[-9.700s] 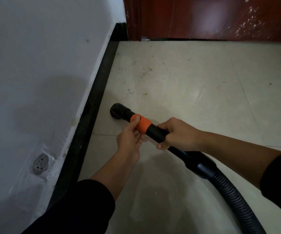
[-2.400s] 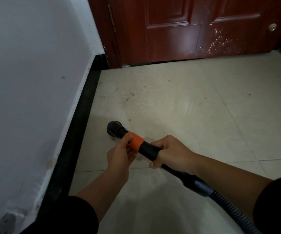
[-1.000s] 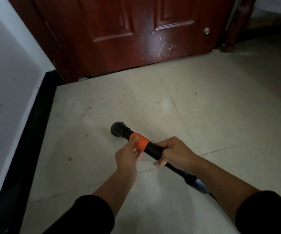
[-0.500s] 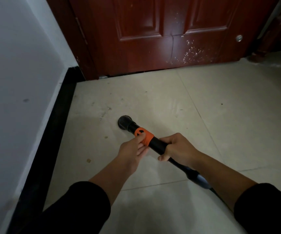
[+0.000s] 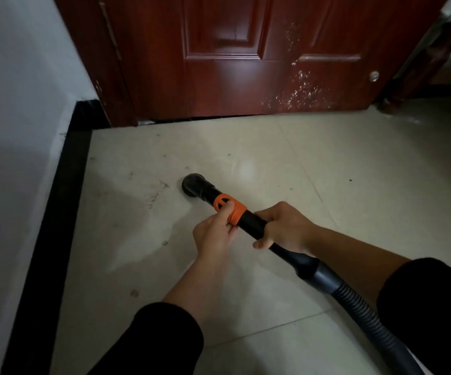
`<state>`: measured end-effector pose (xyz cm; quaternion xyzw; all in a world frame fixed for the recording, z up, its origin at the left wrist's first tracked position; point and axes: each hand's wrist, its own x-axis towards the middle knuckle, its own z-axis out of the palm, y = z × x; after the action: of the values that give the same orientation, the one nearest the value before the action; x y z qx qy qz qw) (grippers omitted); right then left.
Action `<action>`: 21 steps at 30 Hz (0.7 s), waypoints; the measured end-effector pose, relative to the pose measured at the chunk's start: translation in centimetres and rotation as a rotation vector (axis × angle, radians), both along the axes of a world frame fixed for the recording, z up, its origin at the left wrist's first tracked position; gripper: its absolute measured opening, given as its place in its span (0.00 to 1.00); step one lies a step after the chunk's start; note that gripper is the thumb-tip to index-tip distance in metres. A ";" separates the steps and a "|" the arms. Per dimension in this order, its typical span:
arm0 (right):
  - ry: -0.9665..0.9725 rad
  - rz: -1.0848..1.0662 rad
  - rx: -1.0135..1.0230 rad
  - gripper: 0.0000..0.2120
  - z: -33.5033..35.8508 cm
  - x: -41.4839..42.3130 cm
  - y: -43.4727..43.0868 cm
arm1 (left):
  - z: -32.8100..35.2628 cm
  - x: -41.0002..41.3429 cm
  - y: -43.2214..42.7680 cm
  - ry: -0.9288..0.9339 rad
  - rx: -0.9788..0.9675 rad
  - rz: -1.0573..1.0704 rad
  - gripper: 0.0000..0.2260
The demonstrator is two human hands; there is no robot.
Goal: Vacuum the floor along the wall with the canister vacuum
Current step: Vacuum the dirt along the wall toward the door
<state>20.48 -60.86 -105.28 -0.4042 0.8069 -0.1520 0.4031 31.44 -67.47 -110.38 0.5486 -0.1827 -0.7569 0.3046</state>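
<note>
A black vacuum wand (image 5: 251, 223) with an orange collar (image 5: 229, 208) points down at the beige tile floor (image 5: 327, 190). Its round black nozzle (image 5: 194, 184) rests on the tiles, a short way right of the black baseboard (image 5: 64, 190). My left hand (image 5: 216, 234) pinches the orange collar from the left, thumb on top. Just behind the collar, my right hand (image 5: 286, 228) grips the wand. A ribbed grey hose (image 5: 368, 312) runs off the lower right. Dirt specks (image 5: 156, 193) lie just left of the nozzle. The canister is out of view.
A white wall (image 5: 10, 117) runs along the left above the baseboard. A shut dark red door (image 5: 246, 58) with white scuffs closes the far end. A dark wooden furniture leg (image 5: 414, 74) stands at the far right.
The nozzle has moved forward toward the door and sits beside the dirt specks. My view has come closer to the door. Both hands keep their grip on the wand.
</note>
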 end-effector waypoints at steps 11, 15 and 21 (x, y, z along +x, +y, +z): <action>-0.095 -0.056 -0.091 0.15 -1.8 -2.0 -3.3 | -1.2 -2.5 -3.8 -0.016 -0.065 0.013 0.08; -0.119 -0.067 -0.110 0.14 -1.9 -2.2 -3.5 | -1.1 -2.6 -4.3 -0.019 -0.055 -0.024 0.08; -0.119 -0.106 -0.127 0.11 -2.0 -2.2 -2.5 | -0.3 -2.5 -4.9 0.008 -0.044 -0.234 0.21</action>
<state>18.29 -63.31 -107.30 -0.3758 0.7905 -0.2478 0.4152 28.92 -72.37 -110.69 0.5138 -0.2606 -0.7852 0.2270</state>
